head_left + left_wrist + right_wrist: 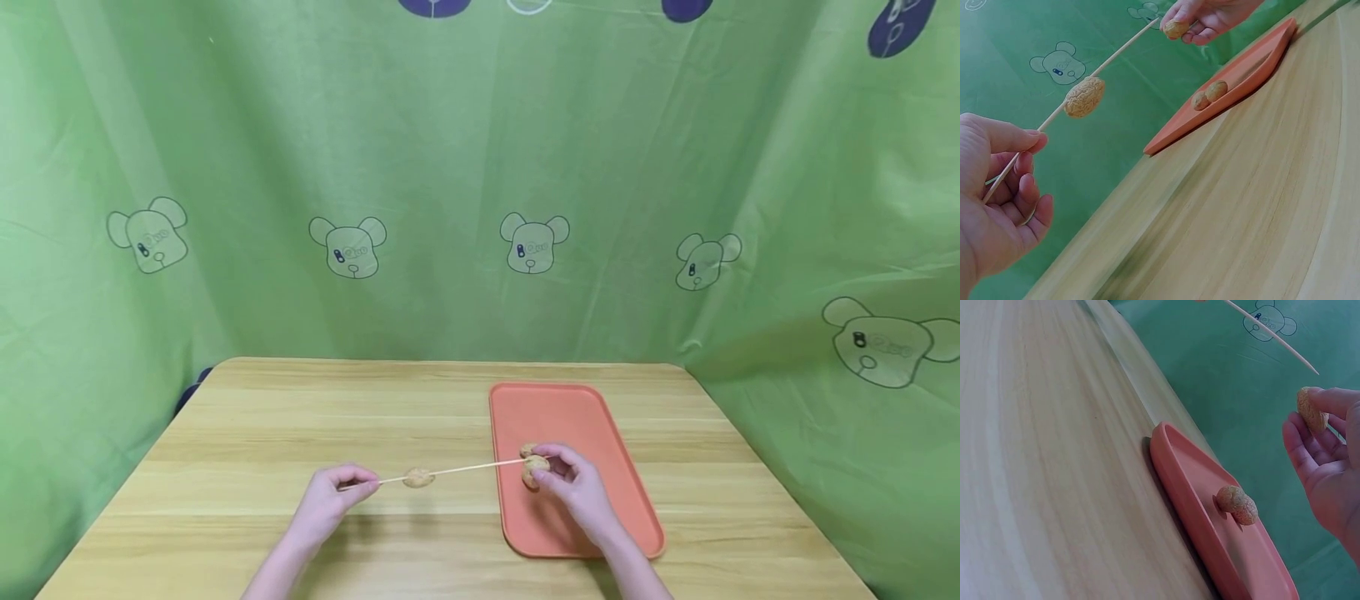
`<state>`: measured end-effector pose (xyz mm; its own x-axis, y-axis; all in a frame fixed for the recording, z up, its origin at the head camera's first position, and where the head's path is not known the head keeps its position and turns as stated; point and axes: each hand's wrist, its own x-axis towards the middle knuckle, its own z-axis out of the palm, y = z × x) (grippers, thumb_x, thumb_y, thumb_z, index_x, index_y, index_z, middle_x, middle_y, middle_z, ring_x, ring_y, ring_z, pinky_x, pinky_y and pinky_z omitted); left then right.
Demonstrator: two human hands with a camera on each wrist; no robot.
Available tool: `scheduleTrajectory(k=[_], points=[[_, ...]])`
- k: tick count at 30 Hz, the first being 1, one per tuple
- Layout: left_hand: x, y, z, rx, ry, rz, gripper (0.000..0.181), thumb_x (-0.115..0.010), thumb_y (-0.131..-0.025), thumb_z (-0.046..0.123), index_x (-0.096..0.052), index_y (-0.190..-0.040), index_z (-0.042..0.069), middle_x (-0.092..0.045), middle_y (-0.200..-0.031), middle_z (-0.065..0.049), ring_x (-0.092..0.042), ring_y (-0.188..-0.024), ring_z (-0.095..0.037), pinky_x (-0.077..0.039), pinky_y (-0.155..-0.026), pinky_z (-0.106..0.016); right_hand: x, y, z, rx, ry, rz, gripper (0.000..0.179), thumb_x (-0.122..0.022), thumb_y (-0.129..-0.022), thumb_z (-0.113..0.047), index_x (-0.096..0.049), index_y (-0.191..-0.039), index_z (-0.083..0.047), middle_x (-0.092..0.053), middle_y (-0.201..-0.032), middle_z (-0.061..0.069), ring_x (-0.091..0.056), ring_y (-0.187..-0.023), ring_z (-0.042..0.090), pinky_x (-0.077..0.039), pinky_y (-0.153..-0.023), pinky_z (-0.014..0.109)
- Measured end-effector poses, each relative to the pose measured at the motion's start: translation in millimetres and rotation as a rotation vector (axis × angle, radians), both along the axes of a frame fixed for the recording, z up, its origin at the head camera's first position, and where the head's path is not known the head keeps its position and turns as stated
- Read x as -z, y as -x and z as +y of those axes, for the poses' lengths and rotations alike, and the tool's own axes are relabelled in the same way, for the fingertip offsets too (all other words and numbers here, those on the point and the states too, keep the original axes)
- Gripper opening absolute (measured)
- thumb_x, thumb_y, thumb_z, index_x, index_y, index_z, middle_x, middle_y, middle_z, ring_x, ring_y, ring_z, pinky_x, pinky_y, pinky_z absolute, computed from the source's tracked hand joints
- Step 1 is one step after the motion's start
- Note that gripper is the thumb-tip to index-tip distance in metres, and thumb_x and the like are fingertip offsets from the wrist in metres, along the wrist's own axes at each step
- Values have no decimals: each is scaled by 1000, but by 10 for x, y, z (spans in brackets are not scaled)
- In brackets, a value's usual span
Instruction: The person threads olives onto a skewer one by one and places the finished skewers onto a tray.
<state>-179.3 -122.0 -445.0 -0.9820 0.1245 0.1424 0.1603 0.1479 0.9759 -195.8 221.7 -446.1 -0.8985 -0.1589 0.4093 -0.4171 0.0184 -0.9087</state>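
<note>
My left hand pinches a thin wooden skewer near one end, between thumb and fingers. A wrinkled golden-brown ball is threaded partway along it. Another such ball is pinched between the thumb and fingers of my right hand, held above the tray. The skewer's pointed tip faces this ball, with a small gap between them in the right wrist view. Two more brown balls lie side by side on the salmon-coloured tray, below my right hand.
The tray sits right of centre on a light wood-grain table. A green curtain printed with bear heads surrounds the table at the back and sides.
</note>
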Motion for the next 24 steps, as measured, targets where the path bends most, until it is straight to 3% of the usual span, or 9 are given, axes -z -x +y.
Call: scheduleTrajectory(k=[6, 24], points=[[20, 12, 4, 2, 11, -6, 15, -66, -80, 3, -65, -90, -7, -65, -88, -18, -57, -78, -14, -45, -74, -28, -18, -7, 3, -9, 29, -20, 34, -62, -78, 11, -50, -108, 21, -62, -106, 17, -61, -91, 8, -49, -79, 21], [68, 37, 0, -42, 43, -17, 12, -66, -81, 3, -66, -89, -5, -65, -89, -17, -57, -80, -15, -45, -74, -28, 31, 22, 17, -62, 21, -2, 35, -61, -76, 16, -46, -106, 26, -65, -107, -3, -61, -93, 7, -49, -78, 22]])
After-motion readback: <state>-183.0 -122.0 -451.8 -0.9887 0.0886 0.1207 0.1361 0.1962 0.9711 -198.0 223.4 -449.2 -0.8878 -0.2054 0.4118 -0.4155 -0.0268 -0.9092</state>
